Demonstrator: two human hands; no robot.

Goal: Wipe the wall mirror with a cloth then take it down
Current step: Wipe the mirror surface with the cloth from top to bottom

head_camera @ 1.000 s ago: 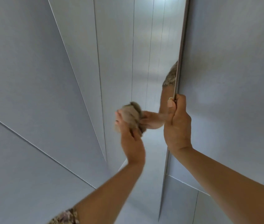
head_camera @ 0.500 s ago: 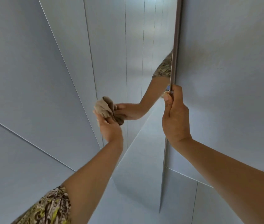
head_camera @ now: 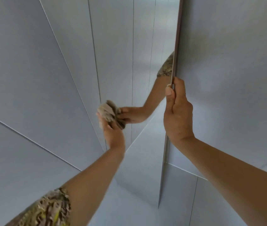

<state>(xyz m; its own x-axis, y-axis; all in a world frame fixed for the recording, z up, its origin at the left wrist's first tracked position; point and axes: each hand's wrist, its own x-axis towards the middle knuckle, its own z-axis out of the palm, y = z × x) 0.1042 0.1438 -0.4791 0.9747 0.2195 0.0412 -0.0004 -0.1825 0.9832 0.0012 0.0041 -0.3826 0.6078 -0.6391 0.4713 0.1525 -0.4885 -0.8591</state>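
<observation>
A tall wall mirror (head_camera: 145, 46) with a thin brown frame hangs on the grey wall, seen at a steep angle. My left hand (head_camera: 113, 134) holds a crumpled beige cloth (head_camera: 108, 112) pressed against the glass near the mirror's left side. The hand and cloth are reflected just to the right. My right hand (head_camera: 177, 111) is wrapped around the mirror's right frame edge at mid-height, thumb on the front.
Grey wall panels (head_camera: 235, 62) with thin seams surround the mirror on both sides. The mirror's lower corner (head_camera: 158, 207) ends above more grey panelling. A patterned sleeve (head_camera: 47, 209) shows on my left arm.
My left hand has swept the cloth leftward across the glass since a second ago, and holds about the same spot as half a second ago. My right hand keeps its grip on the frame.
</observation>
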